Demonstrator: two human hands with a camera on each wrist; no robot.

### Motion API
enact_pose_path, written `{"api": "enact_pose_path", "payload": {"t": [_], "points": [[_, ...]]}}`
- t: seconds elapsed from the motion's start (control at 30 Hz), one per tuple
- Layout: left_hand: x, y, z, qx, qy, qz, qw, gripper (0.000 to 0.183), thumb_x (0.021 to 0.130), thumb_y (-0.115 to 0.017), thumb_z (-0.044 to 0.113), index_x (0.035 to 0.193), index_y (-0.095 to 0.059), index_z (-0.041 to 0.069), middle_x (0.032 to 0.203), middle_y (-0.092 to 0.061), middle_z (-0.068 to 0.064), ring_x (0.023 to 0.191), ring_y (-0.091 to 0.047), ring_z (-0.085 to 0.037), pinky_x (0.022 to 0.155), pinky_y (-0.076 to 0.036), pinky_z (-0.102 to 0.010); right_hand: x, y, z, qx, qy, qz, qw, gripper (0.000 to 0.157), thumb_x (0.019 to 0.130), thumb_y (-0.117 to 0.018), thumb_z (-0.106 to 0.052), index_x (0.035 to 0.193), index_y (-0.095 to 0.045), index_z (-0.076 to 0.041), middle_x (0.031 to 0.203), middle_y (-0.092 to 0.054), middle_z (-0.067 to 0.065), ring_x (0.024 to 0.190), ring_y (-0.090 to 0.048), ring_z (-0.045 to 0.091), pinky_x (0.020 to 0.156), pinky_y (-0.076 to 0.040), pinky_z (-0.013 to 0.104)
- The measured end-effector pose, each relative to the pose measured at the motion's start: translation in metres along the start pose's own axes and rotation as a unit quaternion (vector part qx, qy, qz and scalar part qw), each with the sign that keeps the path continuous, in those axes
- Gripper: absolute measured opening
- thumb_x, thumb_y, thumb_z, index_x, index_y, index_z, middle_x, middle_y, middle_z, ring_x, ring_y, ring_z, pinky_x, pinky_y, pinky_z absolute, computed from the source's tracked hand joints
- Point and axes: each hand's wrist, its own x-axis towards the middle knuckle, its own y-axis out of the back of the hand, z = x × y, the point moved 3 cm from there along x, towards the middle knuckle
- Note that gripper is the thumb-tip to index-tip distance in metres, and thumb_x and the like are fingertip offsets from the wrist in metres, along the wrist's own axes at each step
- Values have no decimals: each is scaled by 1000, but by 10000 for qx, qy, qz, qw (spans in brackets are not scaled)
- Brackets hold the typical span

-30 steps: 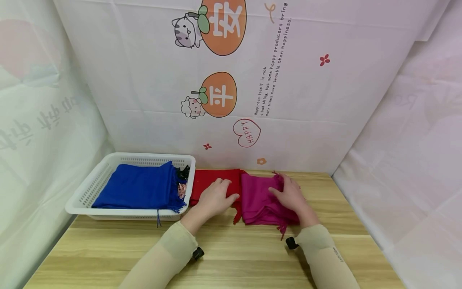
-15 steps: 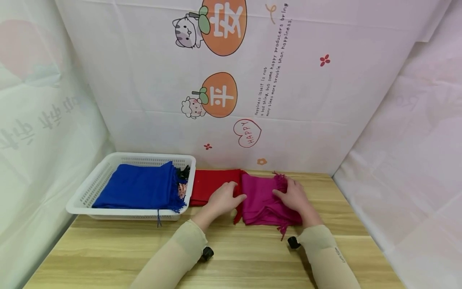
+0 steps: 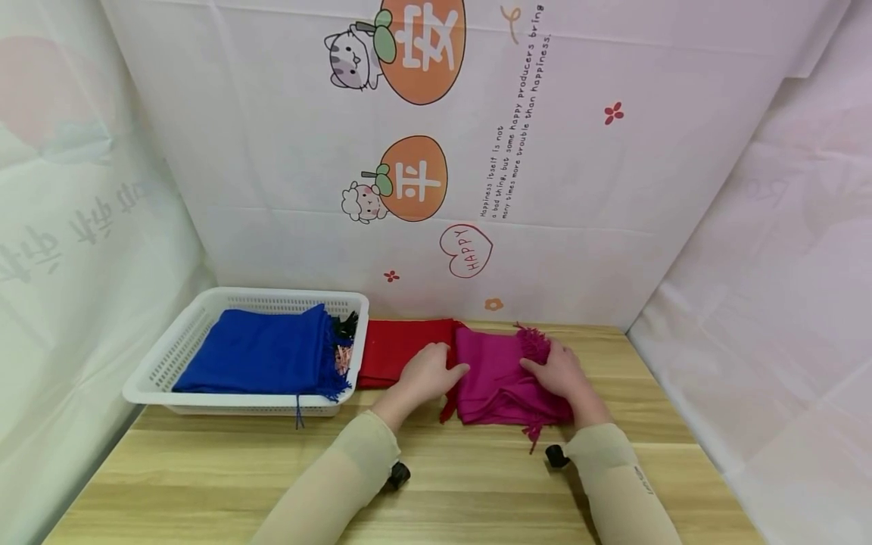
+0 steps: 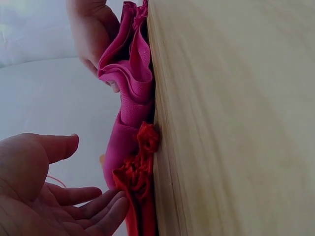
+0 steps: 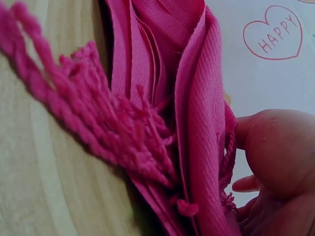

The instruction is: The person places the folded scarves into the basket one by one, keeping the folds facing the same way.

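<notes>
A folded magenta scarf [image 3: 487,378] with knotted fringes lies on the table, its near right side loosely rumpled. My right hand [image 3: 562,371] rests on its right edge, thumb over the cloth; in the right wrist view the thumb touches the fold [image 5: 204,128] and the other fingers are partly hidden behind it. Left of it lies a folded red scarf [image 3: 402,344]. My left hand [image 3: 428,371] is over the red scarf's right end with thumb and fingers apart. In the left wrist view its straight fingertips reach the red fringe [image 4: 135,172], gripping nothing.
A white plastic basket [image 3: 241,401] stands at the left, holding a folded blue scarf [image 3: 259,352] and some dark green and pinkish fringe at its right end. A white printed cloth wall [image 3: 579,227] rises behind the wooden table [image 3: 477,492].
My left hand has moved right across the red scarf to the magenta scarf's left edge. My right hand has shifted slightly right and toward me along the magenta scarf, uncovering more fringe.
</notes>
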Motion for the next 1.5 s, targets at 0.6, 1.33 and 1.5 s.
{"api": "enact_pose_path", "payload": {"t": [0.6,1.33,1.5], "points": [[14,-18,3,-26,174,93,9998,45,106,-74,44,118,-70,1,96,-65,-6,83,-61,-21,74,-54,-38,3,4,6,-1240,-378,-188,9914,88,111,-55,-61,126,-65,25,128,-66,44,127,-60,61,116,-39,74],[48,-46,-21,69,223,27,9997,41,105,-73,47,82,-62,15,76,-59,0,66,-57,-18,61,-50,-36,3,-1,10,-655,-480,-380,9960,92,113,-53,-59,148,-50,26,148,-53,47,136,-57,60,116,-47,66],[45,-45,-19,-27,261,-7,9997,37,105,-74,43,85,-64,14,78,-60,-2,68,-57,-19,62,-50,-37,5,-4,10,-744,-474,-423,9952,92,113,-52,-60,145,-53,26,147,-55,47,136,-57,60,116,-47,66]]}}
